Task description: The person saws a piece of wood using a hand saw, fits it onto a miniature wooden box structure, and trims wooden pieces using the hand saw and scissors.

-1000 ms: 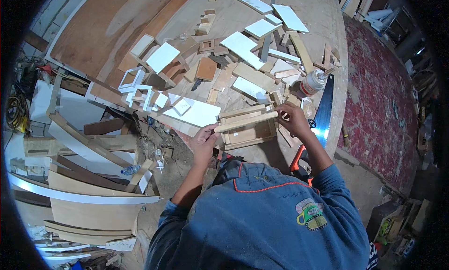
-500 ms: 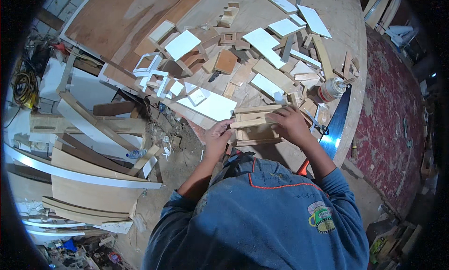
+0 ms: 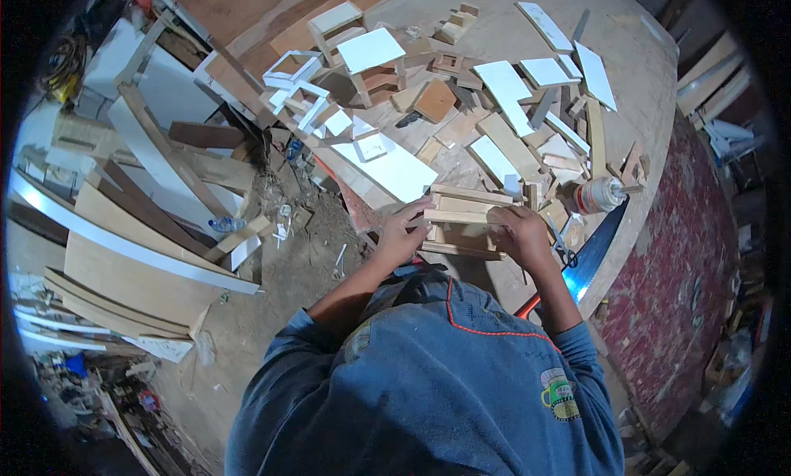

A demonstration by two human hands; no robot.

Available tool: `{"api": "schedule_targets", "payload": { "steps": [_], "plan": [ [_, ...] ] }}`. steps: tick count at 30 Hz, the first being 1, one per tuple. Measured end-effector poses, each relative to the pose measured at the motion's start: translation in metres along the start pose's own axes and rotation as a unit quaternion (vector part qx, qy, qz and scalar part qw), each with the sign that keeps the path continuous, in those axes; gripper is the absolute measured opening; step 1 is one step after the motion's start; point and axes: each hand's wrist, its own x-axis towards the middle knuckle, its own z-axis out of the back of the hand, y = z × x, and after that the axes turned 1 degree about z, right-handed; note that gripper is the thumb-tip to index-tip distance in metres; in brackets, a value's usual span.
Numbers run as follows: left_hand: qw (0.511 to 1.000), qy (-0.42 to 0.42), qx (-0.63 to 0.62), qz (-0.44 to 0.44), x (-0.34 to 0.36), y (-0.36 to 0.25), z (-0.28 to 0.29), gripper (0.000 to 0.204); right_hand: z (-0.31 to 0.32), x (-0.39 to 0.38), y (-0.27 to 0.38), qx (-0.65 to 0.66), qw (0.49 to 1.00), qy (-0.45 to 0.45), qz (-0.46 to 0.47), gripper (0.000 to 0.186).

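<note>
A small open wooden frame [image 3: 463, 249] of pale strips lies in front of me at the workbench's near edge. One pale wooden strip [image 3: 463, 217] runs lengthwise along its middle, between the far and near rails. My left hand [image 3: 402, 231] is closed around the frame's left end, fingers by the ends of the far rail and the strip. At the other end my right hand [image 3: 525, 237] grips from above, its fingertips on the strip's right end. My palms hide both ends of the frame. Scissors [image 3: 567, 255] lie just right of my right hand.
A handsaw [image 3: 595, 257] lies along the workbench's right edge, beside a glue bottle [image 3: 601, 196]. White panels [image 3: 503, 93], wood offcuts and a small white-topped stand [image 3: 371, 51] cover the far side. Curved boards [image 3: 136, 266] lean at the left, past a littered floor [image 3: 309, 253].
My view has turned a little, so the bench items sit farther right. The left fingers have shifted up the frame's left end. The frame stays between both hands.
</note>
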Motion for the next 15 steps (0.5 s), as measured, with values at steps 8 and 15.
{"api": "schedule_targets", "payload": {
  "steps": [8,15],
  "plan": [
    [0.999,-0.027,0.002,-0.038,-0.001,0.003,-0.002,0.039,0.000,0.002,0.001,-0.004,1.000,0.005,0.010,0.034],
    [0.999,-0.026,-0.038,-0.004,-0.004,-0.006,-0.006,0.037,0.003,0.000,0.002,-0.006,1.000,0.016,-0.009,0.036]
  ]
}}
